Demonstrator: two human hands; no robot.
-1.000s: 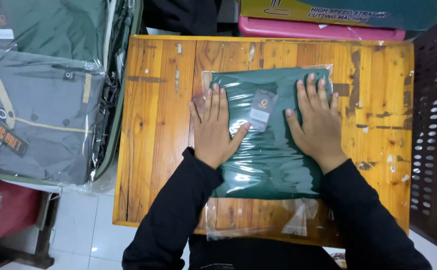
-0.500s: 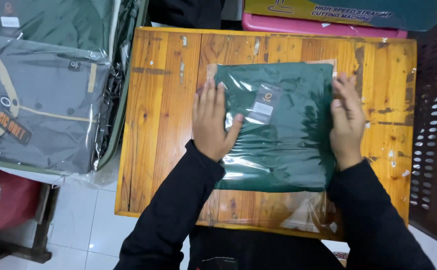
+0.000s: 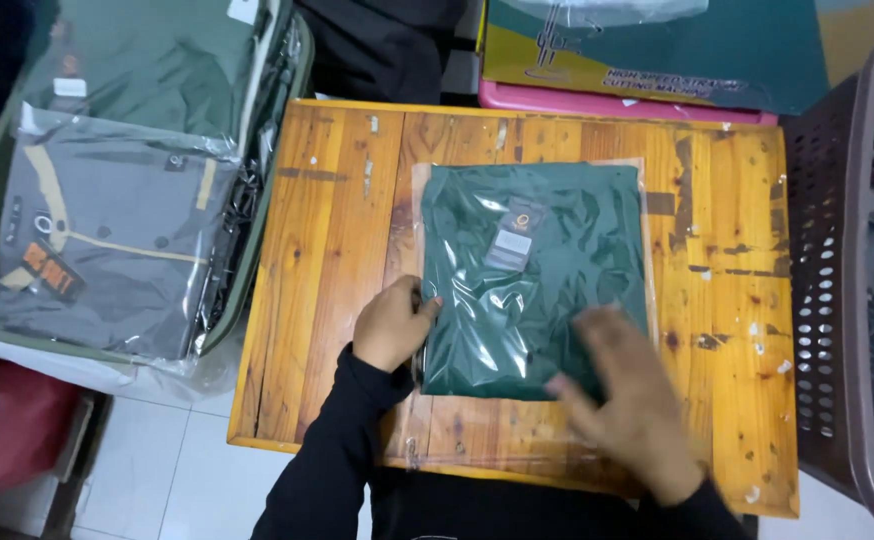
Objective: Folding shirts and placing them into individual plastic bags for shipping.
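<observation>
A folded dark green garment in a clear plastic bag (image 3: 532, 275) lies flat on a small wooden table (image 3: 327, 260). A grey tag shows near the garment's collar. My left hand (image 3: 392, 325) grips the bag's near left edge, fingers curled around it. My right hand (image 3: 632, 400), blurred by motion, hovers over the bag's near right corner with fingers spread; whether it touches the bag I cannot tell. Both arms wear black sleeves.
To the left, a stack of bagged grey and green garments (image 3: 107, 230) sits in an open case. A brown perforated plastic basket (image 3: 847, 280) stands at the right. A pink tray and a printed box (image 3: 647, 55) lie beyond the table. White tiled floor (image 3: 157, 470) is below left.
Both hands have left the top of the bag. My left hand slid down to the near left edge and closed on it; my right hand moved from the right edge to the near right corner.
</observation>
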